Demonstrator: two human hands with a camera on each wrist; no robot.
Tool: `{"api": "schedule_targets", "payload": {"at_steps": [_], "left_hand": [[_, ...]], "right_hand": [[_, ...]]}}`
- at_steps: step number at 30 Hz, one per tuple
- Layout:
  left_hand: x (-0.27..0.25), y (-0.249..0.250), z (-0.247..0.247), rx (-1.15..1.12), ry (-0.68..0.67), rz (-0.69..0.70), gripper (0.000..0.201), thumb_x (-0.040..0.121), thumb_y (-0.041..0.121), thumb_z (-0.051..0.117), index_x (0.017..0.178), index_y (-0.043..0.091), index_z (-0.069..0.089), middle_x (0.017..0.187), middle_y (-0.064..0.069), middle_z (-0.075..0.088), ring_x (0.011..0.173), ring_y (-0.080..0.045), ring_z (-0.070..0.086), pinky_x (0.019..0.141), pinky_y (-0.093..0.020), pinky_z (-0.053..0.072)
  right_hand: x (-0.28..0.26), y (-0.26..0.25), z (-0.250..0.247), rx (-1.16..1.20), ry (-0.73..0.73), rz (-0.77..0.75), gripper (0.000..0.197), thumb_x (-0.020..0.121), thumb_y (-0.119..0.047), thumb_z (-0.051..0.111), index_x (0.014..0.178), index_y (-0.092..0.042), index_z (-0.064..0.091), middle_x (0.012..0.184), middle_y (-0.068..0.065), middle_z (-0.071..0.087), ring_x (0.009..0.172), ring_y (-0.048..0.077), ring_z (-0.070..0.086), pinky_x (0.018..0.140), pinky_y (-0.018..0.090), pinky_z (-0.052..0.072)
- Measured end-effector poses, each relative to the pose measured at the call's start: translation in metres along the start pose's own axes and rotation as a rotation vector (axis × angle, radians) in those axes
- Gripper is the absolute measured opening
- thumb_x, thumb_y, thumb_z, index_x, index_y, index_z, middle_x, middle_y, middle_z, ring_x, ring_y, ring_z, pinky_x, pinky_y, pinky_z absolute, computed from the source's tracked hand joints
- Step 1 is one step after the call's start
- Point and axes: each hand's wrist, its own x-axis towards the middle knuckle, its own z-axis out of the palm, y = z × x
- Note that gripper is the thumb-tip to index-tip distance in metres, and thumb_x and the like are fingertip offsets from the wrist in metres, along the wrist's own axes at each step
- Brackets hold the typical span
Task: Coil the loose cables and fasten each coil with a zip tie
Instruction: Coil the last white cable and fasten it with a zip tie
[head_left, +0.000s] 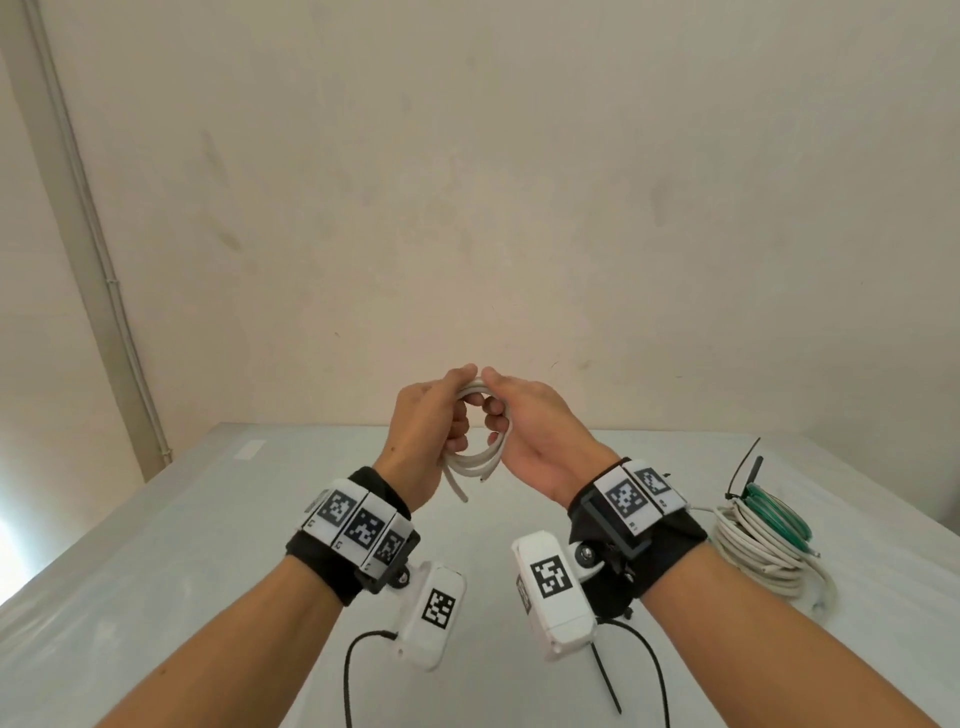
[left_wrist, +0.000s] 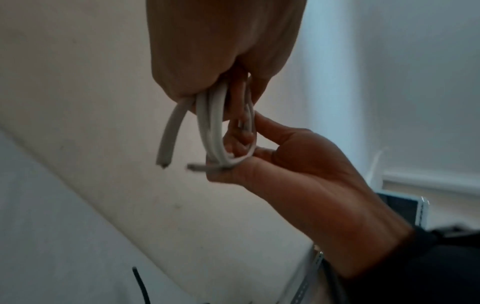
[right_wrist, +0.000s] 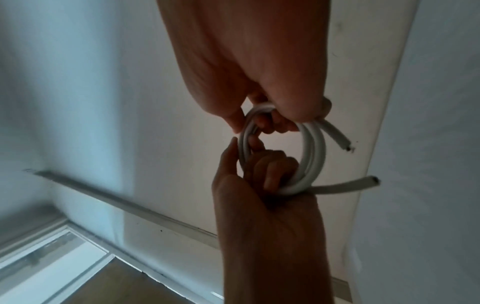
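A small coil of white cable (head_left: 480, 457) is held up over the table between both hands. My left hand (head_left: 441, 415) grips the coil's left side with its fingers curled through the loop. My right hand (head_left: 506, 410) pinches the right side, thumb on top. In the left wrist view the coil (left_wrist: 213, 127) hangs edge-on from my left hand (left_wrist: 221, 51), and my right hand (left_wrist: 285, 156) pinches its lower part. The right wrist view shows the round coil (right_wrist: 313, 156) and two cut ends sticking out. A black zip tie (head_left: 608, 680) lies on the table near me.
The pale table (head_left: 156, 571) runs back to a cream wall. At the right lie a beige cable coil (head_left: 763, 551) and a green cable coil (head_left: 779, 514), with black zip ties (head_left: 745, 467) sticking up from them. Black camera leads hang under both wrists.
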Motion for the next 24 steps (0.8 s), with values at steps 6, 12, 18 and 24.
{"api": "schedule_targets", "payload": {"at_steps": [6,12,18,24], "left_hand": [[-0.005,-0.012,0.005,-0.194,0.022,-0.098,0.045,0.1,0.048,0.061,0.072,0.013,0.06,0.052,0.006,0.026,0.045,-0.011,0.024,0.042,-0.023,0.023],[0.001,-0.001,0.009,-0.196,0.069,-0.099,0.042,0.101,0.034,0.051,0.066,0.011,0.057,0.049,0.005,0.024,0.04,-0.012,0.019,0.039,-0.023,0.02],[-0.006,-0.014,0.016,-0.128,-0.005,0.005,0.045,0.108,0.038,0.049,0.083,0.006,0.067,0.052,0.005,0.03,0.044,-0.011,0.03,0.046,-0.024,0.033],[-0.001,-0.009,0.008,-0.077,0.043,-0.041,0.044,0.104,0.027,0.04,0.065,0.011,0.053,0.047,0.005,0.024,0.04,-0.012,0.019,0.043,-0.024,0.02]], "right_hand": [[-0.003,0.01,-0.002,0.112,0.06,0.024,0.016,0.107,-0.026,0.056,0.099,-0.013,0.059,0.07,-0.002,0.041,0.06,0.012,0.035,0.063,0.028,0.031],[-0.009,0.002,-0.004,0.144,0.005,0.018,0.018,0.108,-0.025,0.052,0.096,-0.012,0.055,0.07,-0.001,0.04,0.062,0.012,0.036,0.063,0.028,0.032],[-0.004,0.006,-0.011,0.208,0.095,0.016,0.017,0.109,-0.026,0.05,0.101,-0.011,0.054,0.067,-0.002,0.038,0.059,0.013,0.033,0.062,0.032,0.034],[-0.012,-0.001,-0.028,-0.056,-0.121,0.046,0.023,0.109,-0.029,0.048,0.104,-0.009,0.059,0.076,0.005,0.054,0.07,0.018,0.052,0.073,0.033,0.05]]}}
